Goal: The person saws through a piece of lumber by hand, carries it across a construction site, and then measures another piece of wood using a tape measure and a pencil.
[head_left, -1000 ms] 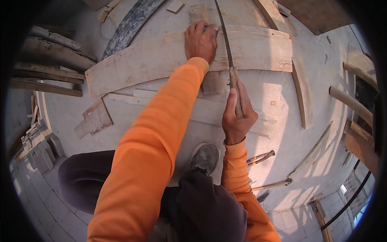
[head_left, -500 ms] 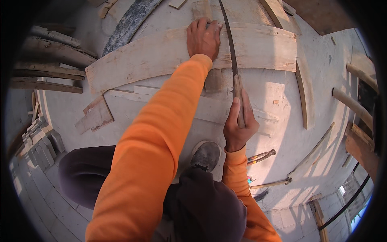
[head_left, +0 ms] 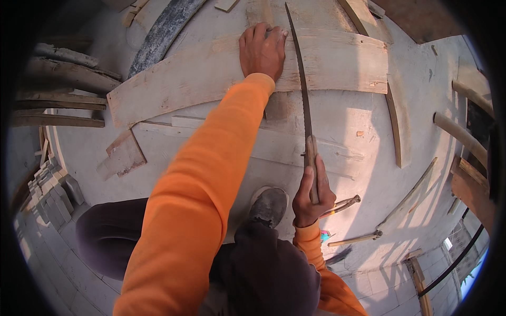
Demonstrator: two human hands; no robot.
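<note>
A long wooden board (head_left: 184, 76) lies crosswise in front of me. My left hand (head_left: 262, 54) presses down on it, fingers bent around its far edge. Just right of that hand, the narrow dark blade of a handsaw (head_left: 304, 87) crosses the board. My right hand (head_left: 313, 197) is closed around the saw's wooden handle, well on my side of the board. Whether the teeth sit in a cut cannot be made out. Beneath the board, a short piece of wood (head_left: 276, 108) shows at its near edge.
Pincers (head_left: 345, 203) and a hammer (head_left: 358, 239) lie on the floor to the right. Wood pieces (head_left: 68, 100) are stacked at the left, with grey blocks (head_left: 55, 192) below. A curved plank (head_left: 398, 124) stands off the board's right end. My shoe (head_left: 269, 205) is near the middle.
My right hand has pulled the saw back toward me, so more of its blade shows on the near side. My left hand and the board have shifted very slightly left in view.
</note>
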